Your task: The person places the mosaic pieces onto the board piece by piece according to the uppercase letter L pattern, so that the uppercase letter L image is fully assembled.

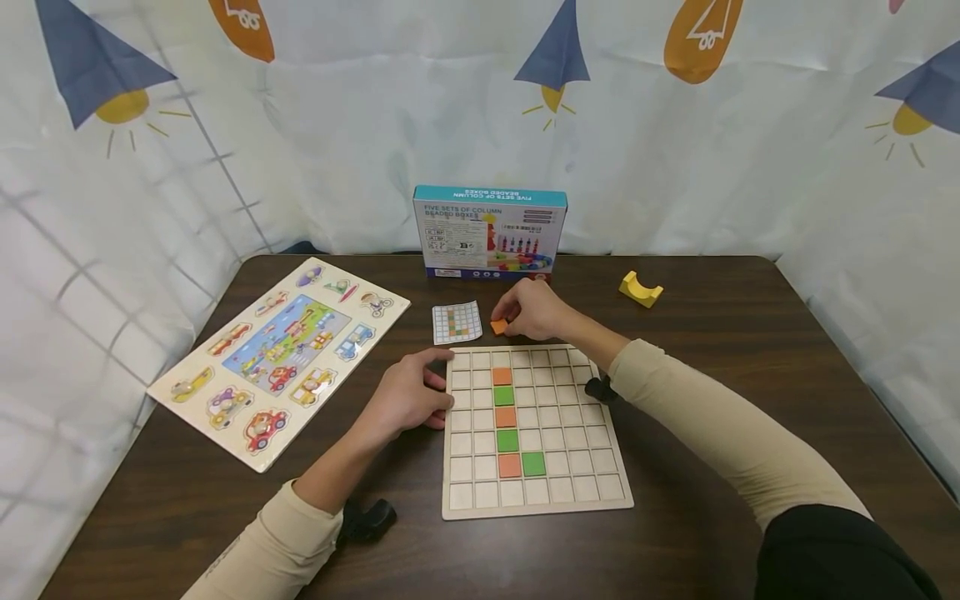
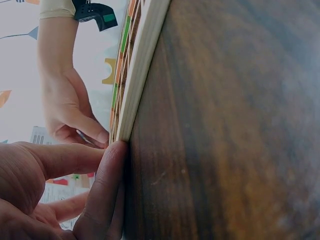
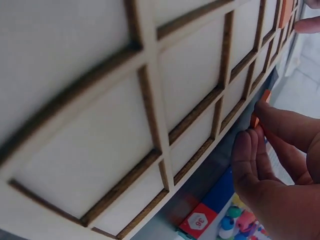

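Observation:
In the head view a wooden grid board (image 1: 592, 485) lies on the table, with orange tiles (image 1: 506, 417) and green tiles (image 1: 507, 440) down one column and one green tile beside the lowest orange one. My left hand (image 1: 405, 396) touches the board's left edge near its far corner; the left wrist view shows fingertips (image 2: 116, 150) against the side of the wood. Beyond the far edge, my right hand (image 1: 536, 310) pinches an orange tile (image 1: 499, 327) between thumb and fingers. The right wrist view shows the tile tilted and partly covered by the fingers.
A small printed grid card (image 1: 457, 322) lies left of the right hand. Behind stands a toy box (image 1: 491, 233). At the left is a picture puzzle board (image 1: 281, 358); a yellow arch block (image 1: 641, 289) sits far right.

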`<state>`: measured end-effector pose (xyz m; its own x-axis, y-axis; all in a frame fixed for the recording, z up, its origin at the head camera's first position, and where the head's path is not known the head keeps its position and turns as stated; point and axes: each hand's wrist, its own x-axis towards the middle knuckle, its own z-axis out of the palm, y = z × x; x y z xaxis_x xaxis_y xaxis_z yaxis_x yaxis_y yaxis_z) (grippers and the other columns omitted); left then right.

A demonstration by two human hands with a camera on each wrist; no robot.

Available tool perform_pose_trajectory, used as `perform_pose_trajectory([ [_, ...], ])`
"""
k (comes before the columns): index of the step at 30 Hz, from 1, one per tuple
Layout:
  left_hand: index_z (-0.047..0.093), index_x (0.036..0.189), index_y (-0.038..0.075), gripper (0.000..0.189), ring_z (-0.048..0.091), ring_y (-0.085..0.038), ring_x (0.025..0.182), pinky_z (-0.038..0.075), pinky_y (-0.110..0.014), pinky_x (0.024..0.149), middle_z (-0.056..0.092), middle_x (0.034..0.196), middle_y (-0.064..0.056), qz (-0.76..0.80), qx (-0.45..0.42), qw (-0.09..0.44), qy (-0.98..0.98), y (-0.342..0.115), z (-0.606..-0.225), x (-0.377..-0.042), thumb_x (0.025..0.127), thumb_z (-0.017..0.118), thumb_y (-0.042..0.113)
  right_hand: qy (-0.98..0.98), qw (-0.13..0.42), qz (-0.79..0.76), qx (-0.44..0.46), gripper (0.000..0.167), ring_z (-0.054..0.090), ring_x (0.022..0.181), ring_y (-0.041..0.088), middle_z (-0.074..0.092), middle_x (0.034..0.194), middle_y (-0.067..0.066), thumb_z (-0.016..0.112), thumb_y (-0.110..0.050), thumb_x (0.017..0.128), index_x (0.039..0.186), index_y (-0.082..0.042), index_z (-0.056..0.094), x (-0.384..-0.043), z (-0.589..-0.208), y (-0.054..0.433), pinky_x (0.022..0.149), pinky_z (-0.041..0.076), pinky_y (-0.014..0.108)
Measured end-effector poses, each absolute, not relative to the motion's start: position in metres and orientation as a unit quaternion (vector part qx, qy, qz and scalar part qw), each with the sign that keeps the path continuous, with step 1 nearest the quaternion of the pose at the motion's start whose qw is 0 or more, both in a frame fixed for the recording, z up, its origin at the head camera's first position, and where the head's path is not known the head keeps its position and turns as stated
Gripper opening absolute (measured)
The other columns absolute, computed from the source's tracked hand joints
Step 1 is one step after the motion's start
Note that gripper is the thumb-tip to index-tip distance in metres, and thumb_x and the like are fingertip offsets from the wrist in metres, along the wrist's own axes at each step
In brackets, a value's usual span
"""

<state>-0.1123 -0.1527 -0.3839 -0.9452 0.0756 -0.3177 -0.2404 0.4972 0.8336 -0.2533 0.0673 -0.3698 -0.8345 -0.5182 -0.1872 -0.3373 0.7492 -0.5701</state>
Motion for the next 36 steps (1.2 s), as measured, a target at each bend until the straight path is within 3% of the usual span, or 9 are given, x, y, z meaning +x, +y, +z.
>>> perform_pose_trajectory([
  [20, 0.056, 0.147, 0.012, 0.069, 0.070, -0.018, 0.057, 0.066, -0.035, 0.055, 0.063, 0.108, -0.019, 0.496, -0.052, 0.159, 0.852, -0.153, -0.385, -0.112, 0.082, 0.071, -0.007, 0.919, 0.143, -0.296, -0.218, 0.021, 0.071, 0.095, 0.019, 0.078, 0.106, 0.006, 0.081, -0.006, 0.088, 0.108, -0.011, 0.082, -0.236, -0.358, 0.090, 0.088, 0.062, 0.035],
  [36, 0.055, 0.148, 0.013, 0.070, 0.070, -0.019, 0.058, 0.066, -0.036, 0.055, 0.063, 0.108, -0.020, 0.501, -0.052, 0.161, 0.849, -0.153, -0.384, -0.114, 0.083, 0.071, -0.006, 0.917, 0.148, -0.313, -0.198, 0.021, 0.068, 0.089, 0.018, 0.078, 0.100, 0.005, 0.083, -0.008, 0.087, 0.107, -0.010, 0.082, -0.212, -0.352, 0.115, 0.081, 0.061, 0.031],
])
